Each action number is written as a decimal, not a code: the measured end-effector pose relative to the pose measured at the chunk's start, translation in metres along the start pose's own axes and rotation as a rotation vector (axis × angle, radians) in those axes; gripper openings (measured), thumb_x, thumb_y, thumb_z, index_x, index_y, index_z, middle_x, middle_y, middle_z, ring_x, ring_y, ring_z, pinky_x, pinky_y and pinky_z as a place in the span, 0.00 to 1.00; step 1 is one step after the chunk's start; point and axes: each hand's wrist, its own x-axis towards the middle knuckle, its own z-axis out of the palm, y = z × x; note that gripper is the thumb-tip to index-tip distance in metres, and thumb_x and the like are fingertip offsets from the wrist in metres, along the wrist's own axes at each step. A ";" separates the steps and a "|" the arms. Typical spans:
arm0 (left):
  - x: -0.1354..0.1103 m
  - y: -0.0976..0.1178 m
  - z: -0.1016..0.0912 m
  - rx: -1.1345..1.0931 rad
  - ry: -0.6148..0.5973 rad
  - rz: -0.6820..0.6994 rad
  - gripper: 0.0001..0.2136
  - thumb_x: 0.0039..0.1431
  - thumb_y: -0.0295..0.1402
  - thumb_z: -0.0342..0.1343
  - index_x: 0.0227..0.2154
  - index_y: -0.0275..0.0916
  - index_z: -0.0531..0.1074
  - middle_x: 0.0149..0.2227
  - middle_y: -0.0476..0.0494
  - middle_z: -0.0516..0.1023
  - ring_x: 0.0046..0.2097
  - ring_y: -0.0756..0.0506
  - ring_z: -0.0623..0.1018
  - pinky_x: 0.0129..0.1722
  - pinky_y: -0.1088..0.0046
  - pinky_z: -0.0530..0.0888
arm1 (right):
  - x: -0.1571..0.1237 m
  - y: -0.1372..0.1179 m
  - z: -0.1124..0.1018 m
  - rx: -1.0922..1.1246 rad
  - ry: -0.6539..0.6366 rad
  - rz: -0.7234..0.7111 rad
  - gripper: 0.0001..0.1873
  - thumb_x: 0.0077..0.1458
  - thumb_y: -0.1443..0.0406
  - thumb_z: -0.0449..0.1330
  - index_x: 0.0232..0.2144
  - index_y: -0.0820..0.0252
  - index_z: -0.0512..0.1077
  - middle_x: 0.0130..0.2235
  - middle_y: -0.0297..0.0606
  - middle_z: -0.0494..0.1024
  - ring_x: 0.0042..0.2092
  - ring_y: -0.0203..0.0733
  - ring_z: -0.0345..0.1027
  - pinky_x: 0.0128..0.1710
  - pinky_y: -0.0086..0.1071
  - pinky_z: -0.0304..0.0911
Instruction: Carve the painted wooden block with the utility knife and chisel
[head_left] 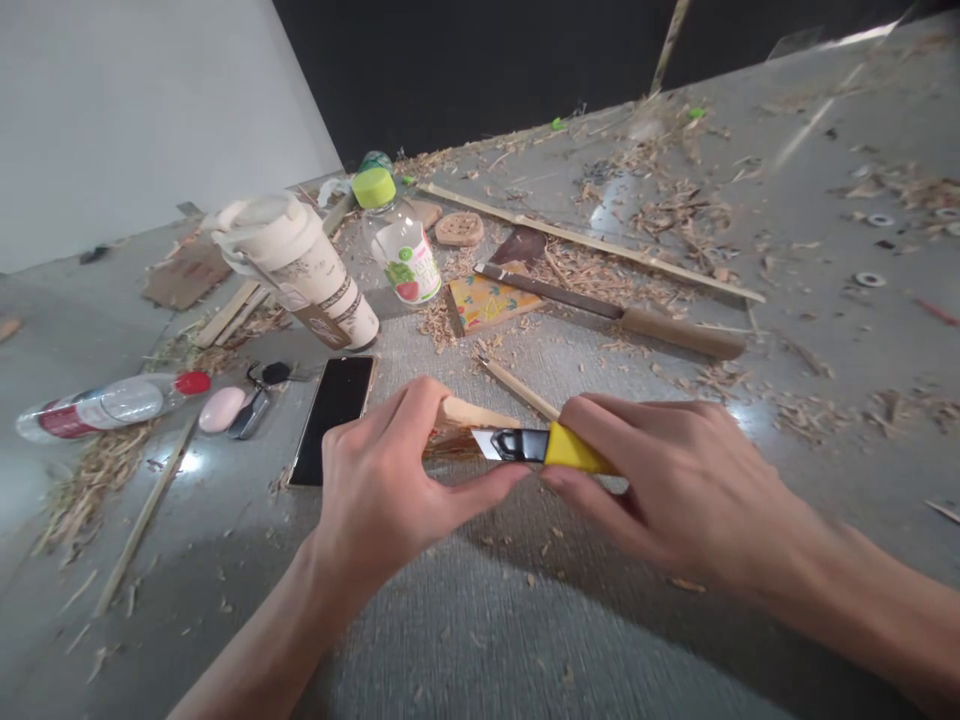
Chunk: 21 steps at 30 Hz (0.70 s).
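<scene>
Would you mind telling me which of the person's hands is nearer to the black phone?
Left. The left hand sits just right of the phone, gripping a wood piece; the right hand is farther right, holding the yellow knife.

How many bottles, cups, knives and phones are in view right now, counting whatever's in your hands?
Bottles: 2 (green-capped bottle, red-capped bottle)
Cups: 1 (cream cup)
Knives: 2 (yellow knife in the right hand, against the wood piece in the left hand; wooden-handled knife)
Phones: 1 (black phone)
Total: 6
</scene>
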 end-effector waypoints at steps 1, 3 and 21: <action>0.000 0.000 0.000 -0.007 -0.006 -0.001 0.23 0.60 0.54 0.70 0.36 0.42 0.69 0.30 0.52 0.80 0.31 0.45 0.83 0.30 0.69 0.75 | 0.000 -0.001 0.000 -0.001 -0.002 -0.002 0.19 0.76 0.51 0.50 0.33 0.53 0.61 0.24 0.27 0.65 0.20 0.36 0.60 0.24 0.37 0.40; 0.000 0.000 -0.001 -0.016 -0.011 0.002 0.23 0.60 0.56 0.70 0.36 0.43 0.69 0.30 0.52 0.81 0.31 0.45 0.84 0.30 0.69 0.76 | 0.000 -0.002 -0.001 0.002 -0.005 -0.007 0.15 0.74 0.55 0.52 0.33 0.53 0.61 0.24 0.27 0.64 0.20 0.36 0.60 0.24 0.38 0.40; 0.000 -0.003 0.004 -0.028 0.064 0.054 0.22 0.60 0.54 0.71 0.35 0.42 0.71 0.28 0.53 0.81 0.29 0.45 0.85 0.27 0.71 0.76 | 0.001 -0.001 0.001 0.025 -0.014 -0.018 0.13 0.73 0.58 0.52 0.34 0.52 0.59 0.25 0.25 0.62 0.21 0.35 0.58 0.24 0.39 0.41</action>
